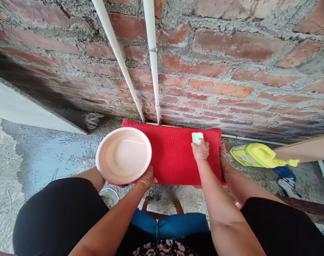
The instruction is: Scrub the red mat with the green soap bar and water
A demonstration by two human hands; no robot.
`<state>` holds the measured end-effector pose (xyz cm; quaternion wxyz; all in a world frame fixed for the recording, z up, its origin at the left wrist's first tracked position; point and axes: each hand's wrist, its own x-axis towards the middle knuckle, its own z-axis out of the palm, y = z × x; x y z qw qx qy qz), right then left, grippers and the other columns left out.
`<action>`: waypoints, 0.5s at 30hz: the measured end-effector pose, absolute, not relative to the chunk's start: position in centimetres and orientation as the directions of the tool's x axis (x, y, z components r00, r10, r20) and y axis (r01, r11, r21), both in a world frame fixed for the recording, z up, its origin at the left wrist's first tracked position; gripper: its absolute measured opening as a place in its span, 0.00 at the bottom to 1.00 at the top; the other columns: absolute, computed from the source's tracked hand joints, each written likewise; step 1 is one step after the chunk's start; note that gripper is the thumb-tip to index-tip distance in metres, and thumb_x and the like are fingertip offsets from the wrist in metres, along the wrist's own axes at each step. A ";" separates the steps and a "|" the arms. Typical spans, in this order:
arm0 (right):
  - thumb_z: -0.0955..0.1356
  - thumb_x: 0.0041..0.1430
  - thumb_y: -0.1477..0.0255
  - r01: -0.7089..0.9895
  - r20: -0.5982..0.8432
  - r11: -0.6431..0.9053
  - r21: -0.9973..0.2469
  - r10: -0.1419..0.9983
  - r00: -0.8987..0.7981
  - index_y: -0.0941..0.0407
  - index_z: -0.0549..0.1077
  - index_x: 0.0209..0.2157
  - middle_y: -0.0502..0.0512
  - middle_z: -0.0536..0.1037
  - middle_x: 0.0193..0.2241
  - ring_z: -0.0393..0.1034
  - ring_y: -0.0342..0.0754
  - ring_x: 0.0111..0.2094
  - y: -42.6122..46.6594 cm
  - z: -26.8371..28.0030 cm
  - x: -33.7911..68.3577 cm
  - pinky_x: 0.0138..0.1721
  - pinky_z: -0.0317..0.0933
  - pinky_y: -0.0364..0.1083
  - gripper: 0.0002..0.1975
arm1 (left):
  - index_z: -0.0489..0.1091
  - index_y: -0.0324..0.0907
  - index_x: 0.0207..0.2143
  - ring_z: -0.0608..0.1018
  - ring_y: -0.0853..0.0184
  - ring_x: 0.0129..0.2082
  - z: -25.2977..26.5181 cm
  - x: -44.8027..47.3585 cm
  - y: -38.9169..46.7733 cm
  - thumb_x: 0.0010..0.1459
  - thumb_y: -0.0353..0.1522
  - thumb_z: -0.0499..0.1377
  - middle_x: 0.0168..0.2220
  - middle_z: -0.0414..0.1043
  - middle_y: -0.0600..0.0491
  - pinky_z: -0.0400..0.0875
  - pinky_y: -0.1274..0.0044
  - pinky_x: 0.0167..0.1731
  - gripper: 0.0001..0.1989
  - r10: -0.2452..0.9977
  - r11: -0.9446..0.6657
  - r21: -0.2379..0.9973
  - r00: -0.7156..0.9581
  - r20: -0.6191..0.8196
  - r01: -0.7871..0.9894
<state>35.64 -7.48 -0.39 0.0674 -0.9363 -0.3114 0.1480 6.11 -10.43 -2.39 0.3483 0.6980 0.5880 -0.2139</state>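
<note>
A pale pink basin [106, 156] with water in it sits over the left end of a red cloth cover [172, 156]. My left hand [148, 176] is against the basin's lower right side, its fingers partly hidden by the basin. On the right part of the red cover lies a pale green flat rectangular thing, which looks like a phone [197, 136]. My right hand [202, 147] grips its lower end, fingers curled over it. What supports the cover is mostly hidden.
A brick wall [220, 49] with two white pipes [152, 60] rises behind the cover. At right stand a yellow bottle [255, 155] and a blue-white packet [287, 183]. A white panel [31, 103] and a bundled grey cloth [92, 120] are at left.
</note>
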 end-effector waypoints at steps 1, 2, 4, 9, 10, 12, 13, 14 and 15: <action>0.64 0.54 0.58 0.556 -0.219 -0.802 -0.219 0.596 0.772 0.50 0.62 0.56 0.60 0.64 0.45 0.64 0.53 0.45 -7.7 -0.3 35.7 0.43 0.59 0.48 0.28 | 0.66 0.42 0.41 0.70 0.49 0.50 -2.4 6.1 -10.4 0.40 0.45 0.66 0.43 0.73 0.43 0.60 0.64 0.49 0.26 0.690 -0.101 0.221 0.229 -0.687 0.970; 0.64 0.54 0.58 0.575 -0.216 -0.786 -0.227 0.616 0.757 0.50 0.62 0.56 0.59 0.64 0.45 0.64 0.53 0.45 -7.5 -0.3 35.4 0.43 0.58 0.48 0.28 | 0.66 0.42 0.40 0.71 0.50 0.49 -2.4 6.1 -10.4 0.39 0.45 0.66 0.42 0.73 0.42 0.59 0.64 0.49 0.27 0.714 -0.142 0.192 0.235 -0.659 0.971; 0.64 0.54 0.58 0.650 -0.236 -0.718 -0.249 0.696 0.679 0.49 0.63 0.56 0.58 0.64 0.46 0.63 0.52 0.46 -6.2 -0.1 33.8 0.44 0.58 0.47 0.28 | 0.67 0.42 0.40 0.72 0.50 0.47 -2.5 6.2 -10.4 0.38 0.46 0.66 0.42 0.73 0.42 0.58 0.63 0.50 0.28 0.744 -0.195 0.136 0.237 -0.625 0.971; 0.65 0.54 0.59 0.813 -0.278 -0.514 -0.274 0.852 0.445 0.47 0.63 0.55 0.57 0.63 0.47 0.62 0.52 0.46 -1.1 0.2 28.7 0.45 0.58 0.47 0.27 | 0.66 0.40 0.41 0.71 0.49 0.47 -1.9 6.6 -10.3 0.36 0.46 0.67 0.44 0.72 0.41 0.56 0.62 0.51 0.31 0.730 -0.179 0.101 0.201 -0.653 0.979; 0.65 0.54 0.59 0.830 -0.281 -0.486 -0.273 0.866 0.414 0.47 0.63 0.55 0.57 0.63 0.47 0.62 0.52 0.47 -0.4 0.3 28.2 0.45 0.58 0.47 0.27 | 0.66 0.41 0.42 0.71 0.49 0.47 -1.7 6.6 -10.3 0.36 0.46 0.67 0.44 0.72 0.41 0.56 0.62 0.51 0.31 0.727 -0.175 0.097 0.194 -0.659 0.980; 0.65 0.54 0.60 0.840 -0.300 -0.473 -0.266 0.869 0.395 0.47 0.63 0.55 0.58 0.63 0.47 0.62 0.53 0.47 0.2 0.3 28.3 0.45 0.58 0.48 0.26 | 0.66 0.40 0.42 0.71 0.49 0.48 -1.5 6.8 -10.2 0.36 0.46 0.67 0.44 0.71 0.41 0.56 0.63 0.51 0.31 0.724 -0.177 0.087 0.190 -0.663 0.980; 0.65 0.53 0.60 0.831 -0.314 -0.492 -0.259 0.857 0.410 0.46 0.63 0.55 0.58 0.63 0.48 0.62 0.53 0.47 0.1 0.3 28.7 0.45 0.58 0.48 0.26 | 0.66 0.40 0.42 0.71 0.49 0.47 -1.4 6.8 -10.2 0.36 0.45 0.67 0.44 0.71 0.41 0.56 0.63 0.51 0.32 0.721 -0.178 0.082 0.187 -0.667 0.981; 0.65 0.54 0.61 0.813 -0.321 -0.527 -0.247 0.836 0.444 0.46 0.63 0.55 0.59 0.63 0.48 0.62 0.54 0.47 -0.1 0.4 29.3 0.44 0.58 0.49 0.26 | 0.66 0.39 0.43 0.71 0.49 0.47 -1.4 6.8 -10.2 0.36 0.45 0.67 0.44 0.71 0.40 0.56 0.63 0.51 0.32 0.718 -0.177 0.079 0.183 -0.672 0.981; 0.65 0.54 0.61 0.787 -0.320 -0.573 -0.231 0.808 0.495 0.47 0.63 0.55 0.59 0.63 0.48 0.62 0.54 0.47 -0.5 0.5 30.1 0.43 0.59 0.49 0.26 | 0.66 0.38 0.43 0.71 0.48 0.47 -1.4 6.8 -10.2 0.36 0.44 0.67 0.44 0.71 0.40 0.55 0.63 0.51 0.32 0.712 -0.167 0.082 0.178 -0.679 0.982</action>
